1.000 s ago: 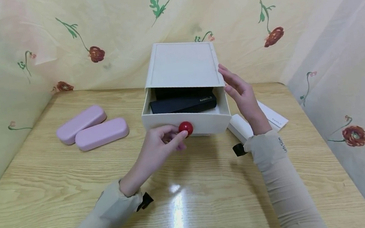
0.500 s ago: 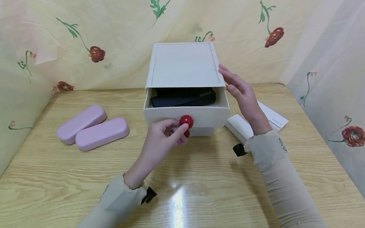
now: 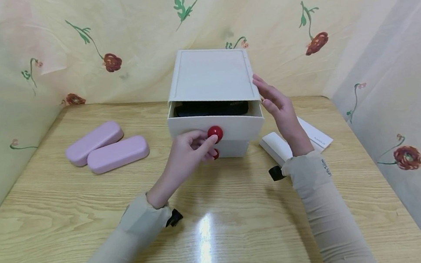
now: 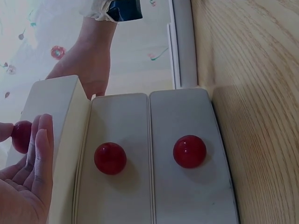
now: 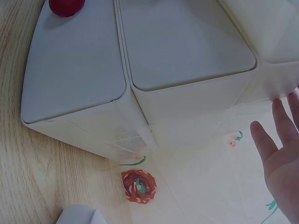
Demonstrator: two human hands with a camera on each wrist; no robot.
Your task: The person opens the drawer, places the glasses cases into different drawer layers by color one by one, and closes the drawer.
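Note:
A white drawer cabinet (image 3: 213,74) stands at the middle back of the table. Its top drawer (image 3: 239,127) is partly pulled out, and a black case (image 3: 211,108) shows in the gap under the cabinet's top. My left hand (image 3: 182,161) pinches that drawer's red knob (image 4: 21,136) between thumb and fingers. Two lower drawers, each with its own red knob (image 4: 189,151), are closed in the left wrist view. With fingers extended, my right hand (image 3: 282,114) rests against the cabinet's right side near the top edge; the right wrist view shows its fingertips (image 5: 277,103) at the side wall.
Two pink oblong cases (image 3: 118,154) lie side by side on the wooden table (image 3: 67,219) to the left. Right of the cabinet are a white box (image 3: 277,147) and a flat white piece with lettering (image 3: 315,133), partly behind the right wrist. Flowered cloth (image 3: 135,35) surrounds the table.
My left hand has moved forward with the knob, sliding the top drawer further in. Less of the black case shows, and a lower knob has come into view. My right hand stays in place.

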